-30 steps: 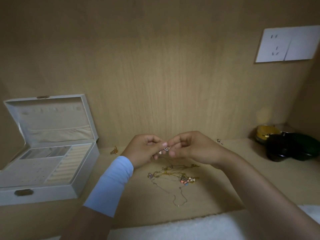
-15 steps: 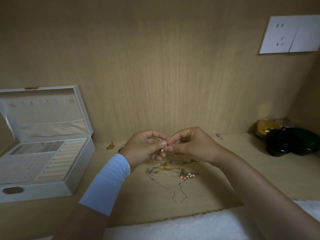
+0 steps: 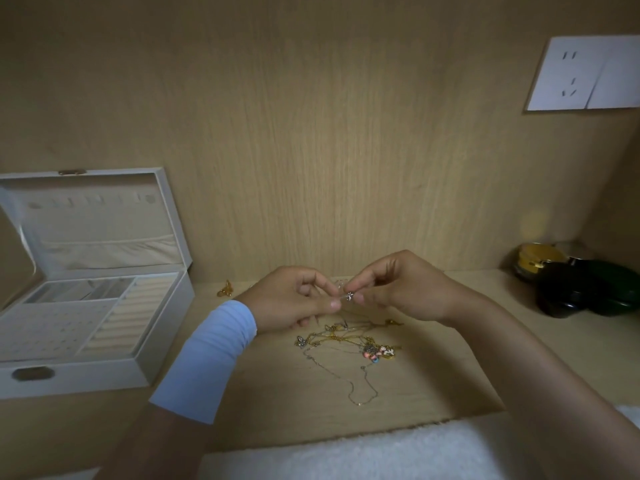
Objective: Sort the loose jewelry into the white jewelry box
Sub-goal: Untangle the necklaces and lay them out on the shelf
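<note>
Silver and star-shaped, a tiny jewelry piece [image 3: 349, 296] is hanging in the air between both hands, over the counter [image 3: 450, 362] and just behind the loose pile. The left hand [image 3: 294, 301] is curling in and pinching the piece from its side between thumb and forefinger. The right hand [image 3: 408, 289] is doing the same from the other side, both grips meeting at the little star — whether it is an earring or a pendant is too small to tell. A pale blue sleeve [image 3: 207, 362] is covering the left forearm.

Just nearer than the hands, a tangle of chains [image 3: 341, 341] is lying on the counter: gold links bunching at the top, a cluster of pink and pale charms [image 3: 379, 351] sitting at its right edge, and a thin silver chain [image 3: 360, 389] trailing in a loop toward the near edge. A small gold piece [image 3: 225, 289] is resting apart from the pile, close to the wooden back wall [image 3: 311, 150], between the left hand and the white jewelry box [image 3: 86, 375].

That box is standing at the left of the counter with its lid propped open, showing a perforated panel, a column of padded ring rolls and a rear compartment. At the far right, dark containers [image 3: 588, 289] are crowding the corner beside a yellow-lidded jar [image 3: 533, 259], and a white wall socket [image 3: 585, 74] is sitting high above them.
</note>
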`<state>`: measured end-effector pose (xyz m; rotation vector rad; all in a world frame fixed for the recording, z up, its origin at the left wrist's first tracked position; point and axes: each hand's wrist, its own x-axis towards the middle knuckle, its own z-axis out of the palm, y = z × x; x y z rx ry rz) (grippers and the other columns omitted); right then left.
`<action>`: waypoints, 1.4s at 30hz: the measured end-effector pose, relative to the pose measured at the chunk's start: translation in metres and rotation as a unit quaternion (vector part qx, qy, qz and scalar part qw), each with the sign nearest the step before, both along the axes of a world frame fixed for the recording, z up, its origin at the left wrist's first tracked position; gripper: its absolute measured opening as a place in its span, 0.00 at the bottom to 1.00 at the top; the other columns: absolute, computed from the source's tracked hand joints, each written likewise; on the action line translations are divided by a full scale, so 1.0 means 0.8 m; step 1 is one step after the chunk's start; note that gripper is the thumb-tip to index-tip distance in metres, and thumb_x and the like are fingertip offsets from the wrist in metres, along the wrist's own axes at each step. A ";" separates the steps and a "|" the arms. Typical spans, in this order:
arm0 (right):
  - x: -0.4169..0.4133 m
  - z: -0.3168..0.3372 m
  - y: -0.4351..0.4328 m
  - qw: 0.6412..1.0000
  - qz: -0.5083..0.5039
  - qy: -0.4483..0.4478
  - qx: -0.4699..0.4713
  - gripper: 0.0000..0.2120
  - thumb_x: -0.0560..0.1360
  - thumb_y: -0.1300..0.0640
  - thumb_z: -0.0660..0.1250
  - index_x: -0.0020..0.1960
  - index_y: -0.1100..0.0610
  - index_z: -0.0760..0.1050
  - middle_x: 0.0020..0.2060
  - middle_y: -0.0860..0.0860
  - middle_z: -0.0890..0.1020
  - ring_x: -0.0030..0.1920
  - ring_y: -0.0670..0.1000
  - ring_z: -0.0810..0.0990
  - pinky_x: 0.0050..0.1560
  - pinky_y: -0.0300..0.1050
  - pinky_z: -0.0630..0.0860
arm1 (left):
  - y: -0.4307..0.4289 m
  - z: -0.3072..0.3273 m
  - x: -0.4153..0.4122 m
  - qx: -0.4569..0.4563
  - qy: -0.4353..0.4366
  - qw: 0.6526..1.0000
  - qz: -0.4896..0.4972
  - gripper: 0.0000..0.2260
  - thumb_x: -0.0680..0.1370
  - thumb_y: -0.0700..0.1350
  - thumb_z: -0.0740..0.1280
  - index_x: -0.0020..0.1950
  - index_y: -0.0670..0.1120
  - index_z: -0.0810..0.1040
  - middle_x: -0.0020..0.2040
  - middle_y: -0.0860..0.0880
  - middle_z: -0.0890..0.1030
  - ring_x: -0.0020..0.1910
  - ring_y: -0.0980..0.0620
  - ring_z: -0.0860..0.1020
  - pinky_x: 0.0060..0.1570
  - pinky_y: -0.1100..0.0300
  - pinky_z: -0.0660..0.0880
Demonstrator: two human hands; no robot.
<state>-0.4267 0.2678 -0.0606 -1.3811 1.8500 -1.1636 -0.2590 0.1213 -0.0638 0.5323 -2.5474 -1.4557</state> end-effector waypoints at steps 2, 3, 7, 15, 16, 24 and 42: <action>-0.002 0.002 0.000 1.000 -0.007 0.000 -0.009 0.06 0.73 0.64 0.74 0.47 0.55 0.86 0.35 0.49 0.85 0.34 0.40 0.78 0.39 0.34 0.73 | -0.004 0.000 0.002 -0.009 -0.017 1.000 0.008 0.03 0.77 0.45 0.71 0.48 0.48 0.82 0.32 0.54 0.81 0.27 0.56 0.73 0.31 0.63 0.71; -0.001 0.002 0.000 1.000 -0.007 0.005 -0.014 0.06 0.73 0.65 0.74 0.46 0.55 0.86 0.35 0.47 0.85 0.35 0.40 0.79 0.40 0.34 0.74 | -0.004 0.000 0.003 -0.013 -0.018 1.000 0.014 0.04 0.78 0.45 0.69 0.47 0.47 0.83 0.32 0.54 0.81 0.28 0.55 0.73 0.31 0.64 0.71; 0.003 0.002 -0.004 0.999 -0.019 0.018 -0.038 0.03 0.76 0.62 0.72 0.46 0.55 0.83 0.42 0.55 0.86 0.41 0.47 0.82 0.47 0.42 0.77 | 0.000 0.004 0.001 -0.037 -0.045 0.998 0.005 0.10 0.81 0.47 0.63 0.46 0.48 0.82 0.31 0.52 0.81 0.27 0.52 0.74 0.33 0.63 0.72; 0.007 0.003 -0.004 0.992 -0.013 -0.109 -0.058 0.05 0.78 0.64 0.67 0.52 0.60 0.81 0.37 0.53 0.84 0.36 0.53 0.81 0.43 0.45 0.78 | 0.010 0.002 -0.005 -0.033 -0.028 0.998 0.036 0.13 0.82 0.54 0.59 0.51 0.50 0.80 0.42 0.52 0.84 0.31 0.50 0.79 0.29 0.64 0.71; 0.008 0.003 -0.004 0.993 -0.011 -0.104 -0.058 0.06 0.78 0.64 0.67 0.53 0.60 0.82 0.37 0.53 0.84 0.35 0.52 0.80 0.42 0.43 0.78 | 0.011 0.001 -0.007 -0.038 -0.004 0.998 0.042 0.10 0.81 0.54 0.62 0.52 0.51 0.80 0.46 0.53 0.84 0.34 0.51 0.81 0.28 0.66 0.71; 0.007 0.009 -0.005 0.997 -0.024 -0.030 -0.062 0.16 0.74 0.64 0.74 0.59 0.56 0.77 0.38 0.55 0.86 0.31 0.50 0.78 0.36 0.42 0.77 | 0.023 -0.012 -0.017 0.099 0.103 0.984 0.101 0.05 0.77 0.45 0.70 0.51 0.49 0.83 0.43 0.51 0.86 0.33 0.55 0.77 0.28 0.66 0.68; 0.020 0.005 -0.011 0.990 -0.059 -0.124 -0.027 0.11 0.77 0.63 0.61 0.43 0.57 0.80 0.45 0.54 0.87 0.50 0.53 0.84 0.58 0.51 0.76 | 0.021 -0.009 -0.022 0.237 0.207 0.936 0.158 0.03 0.80 0.43 0.65 0.50 0.47 0.78 0.43 0.50 0.82 0.32 0.50 0.77 0.28 0.62 0.66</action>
